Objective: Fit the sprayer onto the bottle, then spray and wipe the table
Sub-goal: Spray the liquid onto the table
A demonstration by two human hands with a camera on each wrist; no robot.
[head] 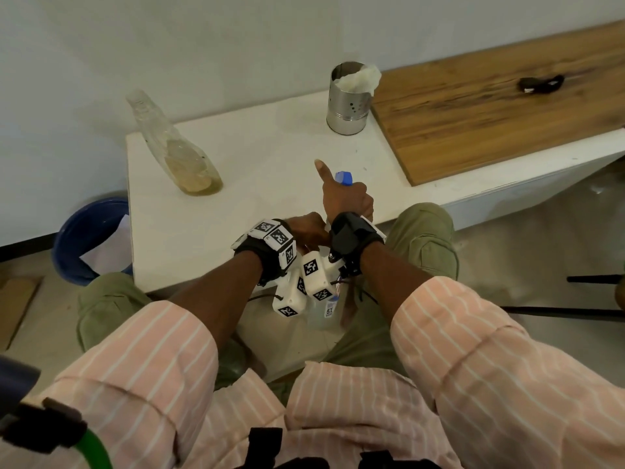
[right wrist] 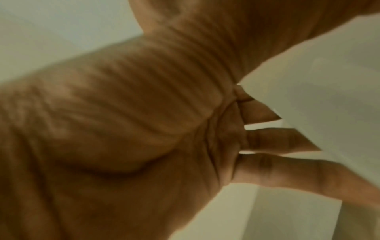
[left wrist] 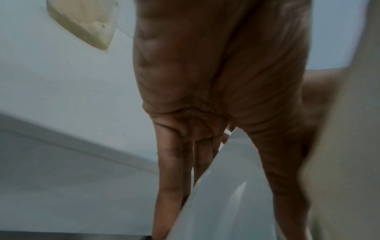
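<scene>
My right hand [head: 348, 199] grips the sprayer, whose blue nozzle [head: 343, 177] sticks out above the fist, with one finger pointing straight up. Just below it my left hand [head: 307, 230] wraps round the top of a whitish plastic bottle [head: 324, 309]. The bottle hangs in front of the table's near edge, between my knees, and shows a small label. In the left wrist view my fingers [left wrist: 172, 170] curl round the bottle's pale wall [left wrist: 226, 194]. The right wrist view shows fingers [right wrist: 277, 141] against white plastic [right wrist: 329, 81]. Where sprayer meets bottle is hidden by both hands.
On the white table [head: 209, 231] a clear bottle [head: 176, 154] holding yellowish liquid stands at the left. At the back is a metal cup [head: 348, 106] holding a cloth [head: 360, 77]. A wooden board [head: 490, 110] lies to the right. A blue bucket [head: 88, 238] sits on the floor.
</scene>
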